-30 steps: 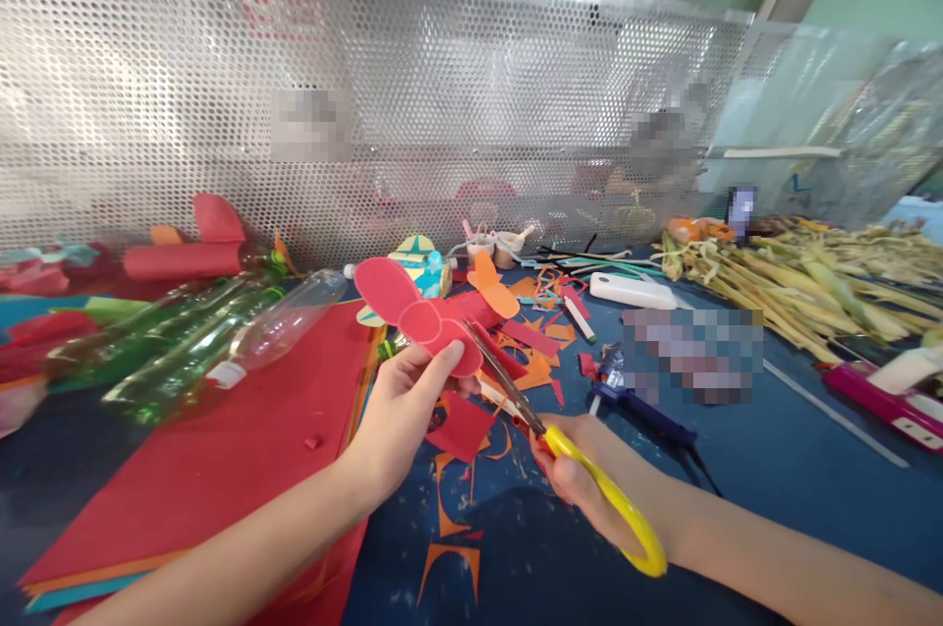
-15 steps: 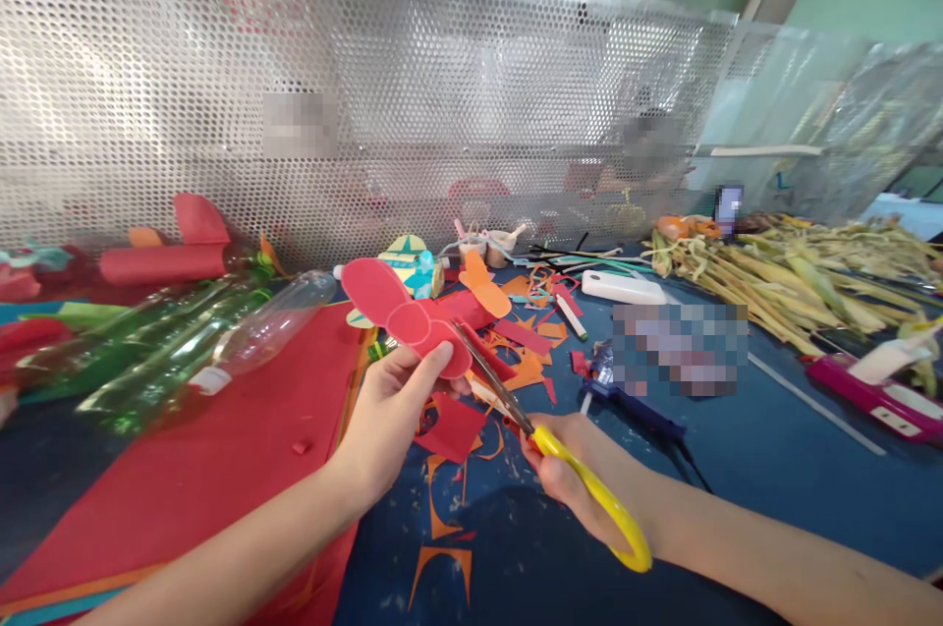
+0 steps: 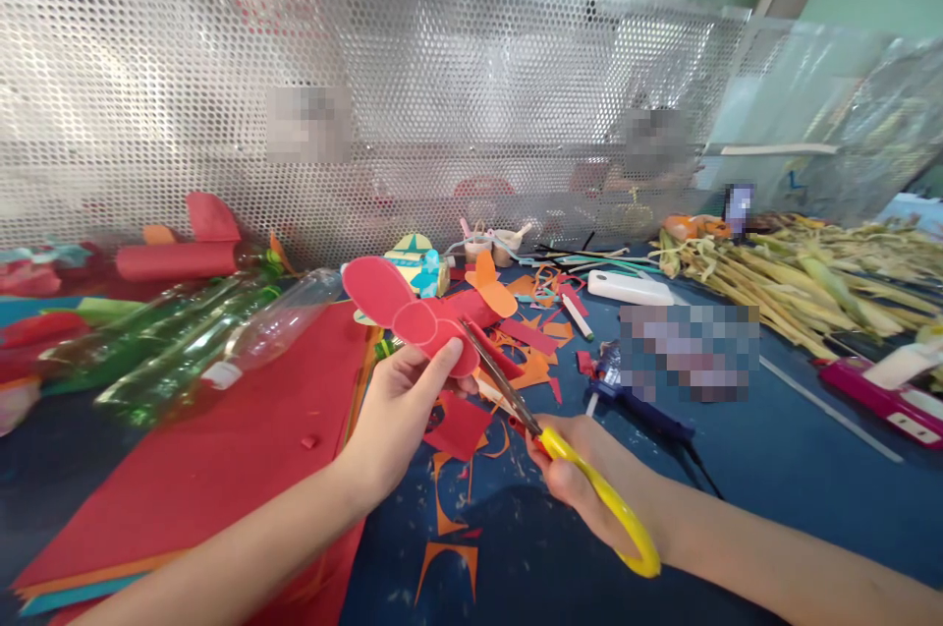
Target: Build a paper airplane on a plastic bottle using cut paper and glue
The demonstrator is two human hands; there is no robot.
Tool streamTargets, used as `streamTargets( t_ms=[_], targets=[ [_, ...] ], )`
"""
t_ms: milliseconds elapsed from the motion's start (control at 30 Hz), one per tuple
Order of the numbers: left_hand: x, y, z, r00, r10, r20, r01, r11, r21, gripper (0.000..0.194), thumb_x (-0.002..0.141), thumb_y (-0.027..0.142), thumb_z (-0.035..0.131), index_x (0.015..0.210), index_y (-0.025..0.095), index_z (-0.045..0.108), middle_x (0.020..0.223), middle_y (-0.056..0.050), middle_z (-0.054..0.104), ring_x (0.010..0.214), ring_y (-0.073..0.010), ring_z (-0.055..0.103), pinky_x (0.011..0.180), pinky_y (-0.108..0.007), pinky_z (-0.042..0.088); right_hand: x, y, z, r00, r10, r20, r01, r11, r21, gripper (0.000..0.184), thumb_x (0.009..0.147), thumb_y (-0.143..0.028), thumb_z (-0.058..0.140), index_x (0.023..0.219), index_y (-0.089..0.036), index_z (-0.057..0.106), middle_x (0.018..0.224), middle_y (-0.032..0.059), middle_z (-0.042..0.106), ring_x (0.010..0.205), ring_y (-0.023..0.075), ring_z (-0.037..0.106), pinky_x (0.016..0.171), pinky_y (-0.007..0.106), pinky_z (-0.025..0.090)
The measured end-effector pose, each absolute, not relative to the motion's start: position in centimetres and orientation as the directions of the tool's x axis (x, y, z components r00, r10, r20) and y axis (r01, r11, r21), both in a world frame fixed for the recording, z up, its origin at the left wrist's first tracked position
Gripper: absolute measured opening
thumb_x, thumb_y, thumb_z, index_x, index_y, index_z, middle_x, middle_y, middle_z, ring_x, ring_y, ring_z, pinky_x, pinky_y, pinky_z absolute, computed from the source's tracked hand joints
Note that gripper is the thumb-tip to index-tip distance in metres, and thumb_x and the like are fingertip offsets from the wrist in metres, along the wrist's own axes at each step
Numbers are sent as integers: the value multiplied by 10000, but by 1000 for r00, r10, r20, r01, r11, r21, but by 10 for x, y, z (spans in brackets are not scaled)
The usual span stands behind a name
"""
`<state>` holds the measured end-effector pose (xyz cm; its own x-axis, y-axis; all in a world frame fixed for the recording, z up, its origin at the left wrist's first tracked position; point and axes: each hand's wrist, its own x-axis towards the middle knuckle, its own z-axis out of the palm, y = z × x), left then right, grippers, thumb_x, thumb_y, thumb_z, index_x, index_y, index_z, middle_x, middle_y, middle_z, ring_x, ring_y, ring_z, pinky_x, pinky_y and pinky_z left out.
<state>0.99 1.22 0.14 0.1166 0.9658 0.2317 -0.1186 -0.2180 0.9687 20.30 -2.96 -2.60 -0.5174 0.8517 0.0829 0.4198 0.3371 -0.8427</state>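
Between the thumb and fingers of my left hand [image 3: 405, 400] is a red paper cutout [image 3: 383, 294] with rounded lobes and pale drawn outlines. My right hand [image 3: 589, 474] is wrapped round yellow-handled scissors [image 3: 615, 503]. Their dark blades look nearly together and point up and left, with the tip at the cutout's right lobe. Whether the blades touch the paper I cannot tell. Behind the cutout lie an orange paper shape [image 3: 490, 285] and red and orange scraps [image 3: 534, 370]. Beneath my hands, a thin orange offcut [image 3: 448, 552] rests on the dark blue table [image 3: 530, 567].
Red paper sheets [image 3: 221, 479] spread at left, beside green plastic bottles [image 3: 192, 346] and a clear bottle [image 3: 291, 316]. A blue glue gun [image 3: 640, 410] lies right of the scraps. Dried husks [image 3: 796, 282] and a pink power strip [image 3: 884, 400] sit farther right. Perforated metal sheeting [image 3: 442, 95] stands behind.
The whole view has shifted slightly, so things appear a little farther right. Both hands keep their grips, and the scissors stay at the cutout's right lobe.
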Motion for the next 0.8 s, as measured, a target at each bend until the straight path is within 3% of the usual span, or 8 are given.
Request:
streamTargets(
  t_ms=[800],
  targets=[
    [7, 14, 1, 145, 955, 258, -145, -238, 960, 236, 840, 304, 590, 656, 163, 633, 572, 19, 593, 571, -101, 533, 628, -219, 441, 204, -29, -27, -503, 862, 59, 428, 308, -850, 642, 770, -823, 235, 672, -199, 353, 562, -51, 343, 498, 88, 296, 463, 238, 231]
  ],
)
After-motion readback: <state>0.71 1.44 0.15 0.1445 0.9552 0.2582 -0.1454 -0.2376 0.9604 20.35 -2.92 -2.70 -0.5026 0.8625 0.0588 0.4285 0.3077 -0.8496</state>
